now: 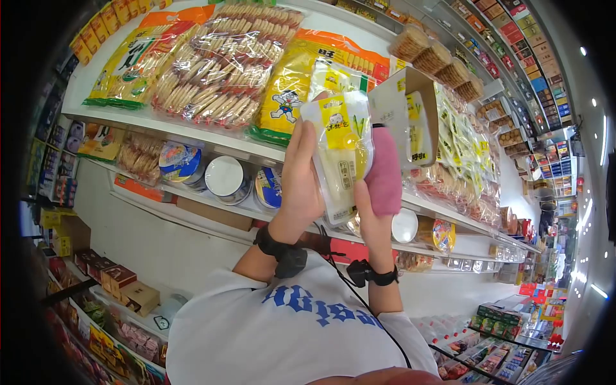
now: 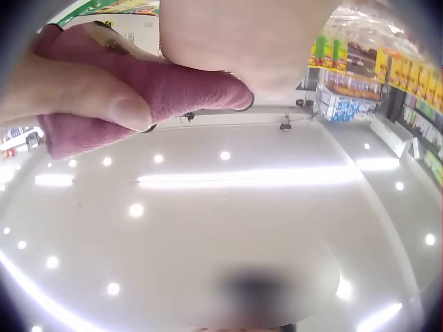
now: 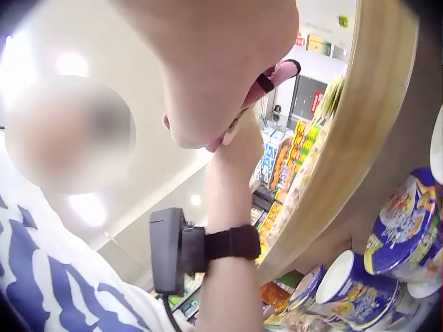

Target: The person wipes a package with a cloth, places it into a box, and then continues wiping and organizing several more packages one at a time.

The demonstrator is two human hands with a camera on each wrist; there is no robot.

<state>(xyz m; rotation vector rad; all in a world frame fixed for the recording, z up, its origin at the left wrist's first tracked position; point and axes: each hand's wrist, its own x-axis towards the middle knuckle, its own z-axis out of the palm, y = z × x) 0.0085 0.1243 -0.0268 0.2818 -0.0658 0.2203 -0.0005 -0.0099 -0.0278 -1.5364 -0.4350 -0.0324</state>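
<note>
Upright in front of the shelf is a clear-and-white snack packet point(image 1: 340, 154) with a yellow label. My left hand point(image 1: 300, 176) grips it along its left edge. My right hand point(image 1: 374, 224) holds a pink cloth point(image 1: 387, 170) against the packet's right side, its thumb lying on the packet's lower front. In the left wrist view the cloth point(image 2: 173, 90) is bunched beneath a thumb, close to the left hand point(image 2: 235, 41). The right wrist view shows the back of the right hand point(image 3: 221, 69) covering most of the packet.
Behind the packet, an open carton point(image 1: 423, 122) of similar packets stands on the white shelf point(image 1: 218, 131). Large bags of wrapped snacks point(image 1: 224, 64) lie to its left, loose packets point(image 1: 462, 135) to its right. Tubs point(image 1: 224, 176) line the shelf below.
</note>
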